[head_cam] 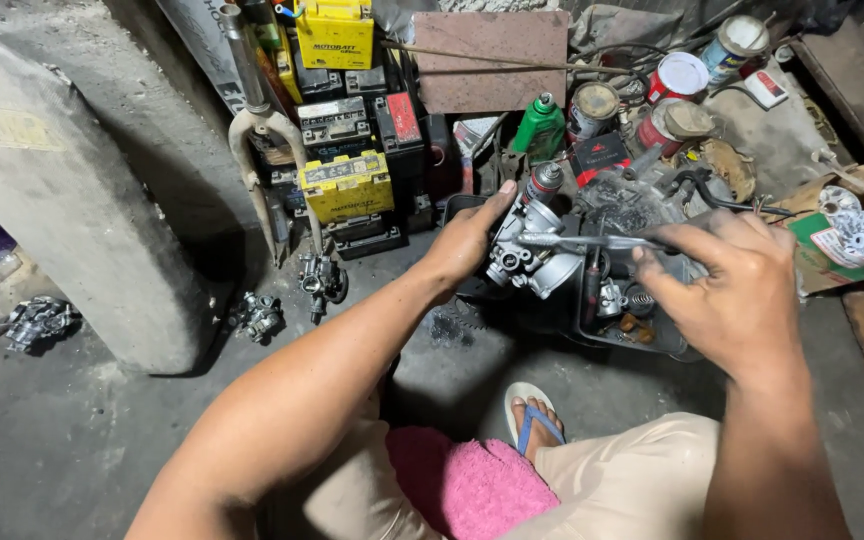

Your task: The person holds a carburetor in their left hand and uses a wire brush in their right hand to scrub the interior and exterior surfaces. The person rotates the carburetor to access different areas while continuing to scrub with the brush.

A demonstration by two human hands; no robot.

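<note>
Fingers [500,196] of the left hand [467,240] are wrapping around the silver cast-metal carburettor [524,248], clamped on its near side, while the right hand [737,285] is closing its fingers on the slim metal screwdriver [577,241], whose shaft is lying across the carburettor's top. The carburettor is hanging just above the black plastic tray of small parts [632,320]. Left of the carburettor, yellow and black boxy batteries [347,185] are standing stacked; behind it a green plastic bottle [539,125] is standing upright
</note>
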